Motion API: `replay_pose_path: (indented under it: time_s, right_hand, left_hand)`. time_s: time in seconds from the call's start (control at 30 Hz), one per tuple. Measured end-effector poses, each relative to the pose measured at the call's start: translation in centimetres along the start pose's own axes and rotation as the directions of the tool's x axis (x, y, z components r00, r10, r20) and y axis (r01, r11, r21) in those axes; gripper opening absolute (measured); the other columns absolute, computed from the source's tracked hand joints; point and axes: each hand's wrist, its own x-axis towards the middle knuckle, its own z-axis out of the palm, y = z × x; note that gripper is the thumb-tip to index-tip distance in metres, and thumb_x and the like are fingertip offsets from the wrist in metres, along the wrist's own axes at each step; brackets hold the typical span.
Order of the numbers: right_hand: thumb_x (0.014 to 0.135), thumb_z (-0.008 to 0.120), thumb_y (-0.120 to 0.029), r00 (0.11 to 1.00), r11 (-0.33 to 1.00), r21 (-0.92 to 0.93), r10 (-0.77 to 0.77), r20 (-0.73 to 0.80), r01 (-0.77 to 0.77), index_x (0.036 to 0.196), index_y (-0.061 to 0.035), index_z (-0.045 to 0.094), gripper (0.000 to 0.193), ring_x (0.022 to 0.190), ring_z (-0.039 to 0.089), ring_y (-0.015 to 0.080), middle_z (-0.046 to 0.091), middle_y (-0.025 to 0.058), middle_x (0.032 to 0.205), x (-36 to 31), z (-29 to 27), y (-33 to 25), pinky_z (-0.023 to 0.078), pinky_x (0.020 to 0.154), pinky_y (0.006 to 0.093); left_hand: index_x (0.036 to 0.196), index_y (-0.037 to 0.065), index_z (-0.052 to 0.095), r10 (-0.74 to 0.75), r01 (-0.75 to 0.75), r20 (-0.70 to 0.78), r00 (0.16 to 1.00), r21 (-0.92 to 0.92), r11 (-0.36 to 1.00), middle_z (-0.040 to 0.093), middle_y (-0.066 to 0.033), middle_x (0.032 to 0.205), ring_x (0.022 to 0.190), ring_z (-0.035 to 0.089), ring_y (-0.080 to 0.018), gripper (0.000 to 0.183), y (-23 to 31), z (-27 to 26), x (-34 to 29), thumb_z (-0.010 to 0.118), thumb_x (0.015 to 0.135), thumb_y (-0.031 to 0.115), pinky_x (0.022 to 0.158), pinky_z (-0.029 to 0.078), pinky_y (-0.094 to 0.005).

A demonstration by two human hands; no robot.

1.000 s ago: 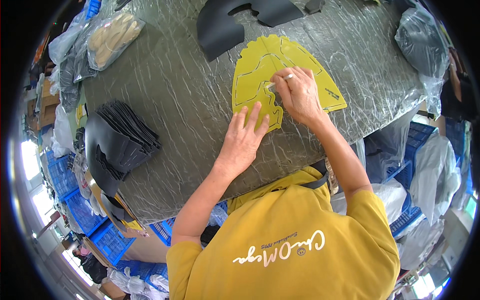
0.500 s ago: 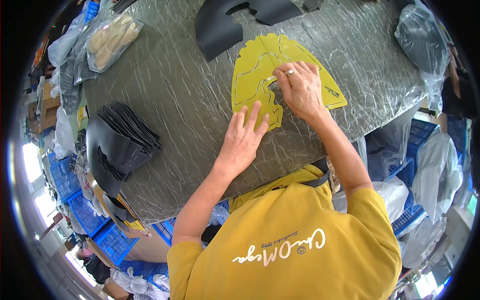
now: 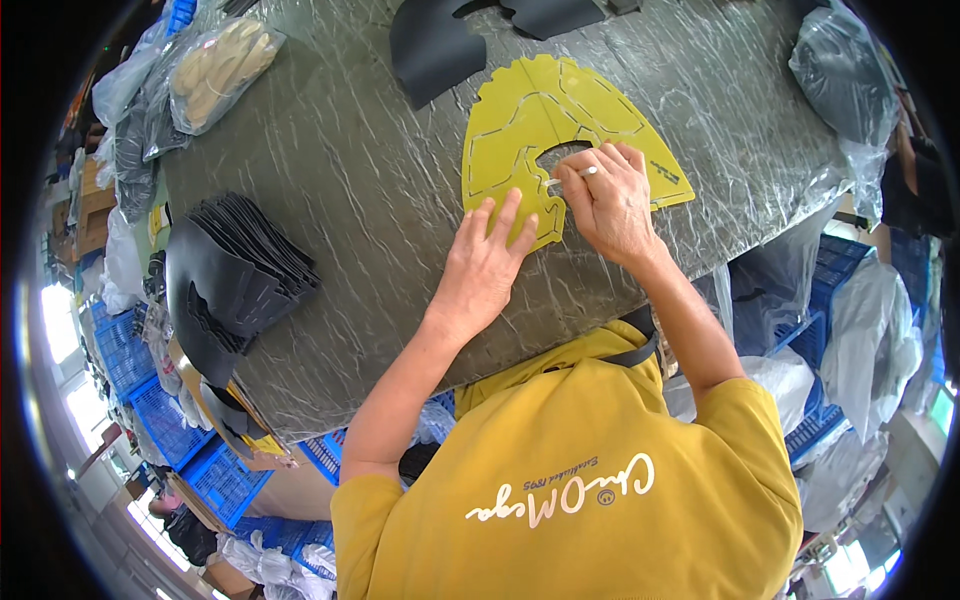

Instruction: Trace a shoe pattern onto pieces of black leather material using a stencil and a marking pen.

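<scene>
A yellow template point(image 3: 510, 115) with a curved outer edge, dashed slots and an inner cutout lies flat on the table. My left hand point(image 3: 485, 265) rests on its lower left part, fingers stretched out and spread. Pinched in my right hand point(image 3: 612, 205) is a slim white pen point(image 3: 589, 171), its tip end at the template's inner cutout edge. My right fingers partly cover that cutout and the template's middle. Whether a piece lies under the template cannot be made out.
Stacked black cut pieces point(image 3: 240, 270) stand at the table's left; another black piece point(image 3: 435, 50) lies beyond the template. A clear bag of beige pieces point(image 3: 225, 70) sits far left, a dark plastic-wrapped bundle point(image 3: 845, 75) far right. Blue crates point(image 3: 225, 480) flank the dark, plastic-covered table point(image 3: 370, 230).
My right hand and the pen have moved nearer to me along the inner cutout, uncovering its far edge. My left hand stays on the template. The whole view has shifted slightly.
</scene>
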Motion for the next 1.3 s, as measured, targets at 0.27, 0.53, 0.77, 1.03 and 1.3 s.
replay_pose_path:
  time_s: [0.27,0.53,0.77,1.03,1.3]
  right_hand:
    - [0.093,0.066,-0.011,0.999,1.000,0.001,0.005,-0.049,-0.005,0.093,-0.0114,0.066,0.001,0.087,0.064,0.0228,0.068,0.0008,0.087,-0.6,0.5,0.2,0.041,0.092,0.0418]
    - [0.091,0.068,-0.010,1.000,0.999,-0.049,-0.002,-0.014,0.001,0.092,-0.0123,0.065,0.004,0.083,0.062,0.0232,0.066,0.0010,0.084,-1.4,0.1,-0.9,0.041,0.091,0.0410]
    - [0.089,0.070,-0.009,0.999,1.000,0.009,-0.026,-0.023,0.026,0.090,-0.0118,0.064,0.007,0.081,0.060,0.0224,0.063,0.0003,0.082,-2.2,-0.1,-1.1,0.041,0.088,0.0401]
    - [0.089,0.069,-0.008,1.000,1.000,0.014,-0.020,-0.019,0.020,0.090,-0.0119,0.064,0.007,0.081,0.060,0.0225,0.063,0.0001,0.082,-2.7,-0.6,-1.3,0.041,0.087,0.0394]
    - [0.090,0.068,-0.007,0.999,1.000,0.028,0.007,-0.031,-0.006,0.092,-0.0119,0.063,0.007,0.081,0.061,0.0228,0.064,0.0005,0.083,-3.4,-0.6,-1.2,0.041,0.087,0.0392]
  left_hand:
    - [0.141,0.008,0.052,0.000,0.000,-0.012,1.000,0.019,1.000,0.042,-0.0196,0.152,0.132,0.047,-0.0387,0.057,0.0,-0.2,0.0,0.064,0.085,0.004,0.115,0.040,-0.0476]
    - [0.141,0.008,0.051,-0.007,0.007,-0.001,1.000,-0.009,1.000,0.041,-0.0198,0.152,0.133,0.046,-0.0398,0.058,0.1,-0.1,-0.1,0.064,0.084,0.002,0.115,0.040,-0.0487]
    - [0.140,0.008,0.051,-0.012,0.012,-0.011,1.000,-0.039,0.999,0.041,-0.0198,0.153,0.133,0.045,-0.0402,0.059,0.0,0.0,0.0,0.064,0.083,0.000,0.115,0.040,-0.0493]
    - [0.142,0.008,0.048,-0.012,0.011,-0.012,1.000,-0.045,0.999,0.041,-0.0202,0.153,0.133,0.045,-0.0406,0.061,0.0,0.1,0.0,0.064,0.083,0.000,0.116,0.040,-0.0492]
    - [0.141,0.011,0.054,-0.027,0.027,-0.005,1.000,0.008,1.000,0.041,-0.0136,0.154,0.131,0.046,-0.0367,0.056,0.2,-0.3,0.2,0.065,0.086,0.003,0.110,0.047,-0.0447]
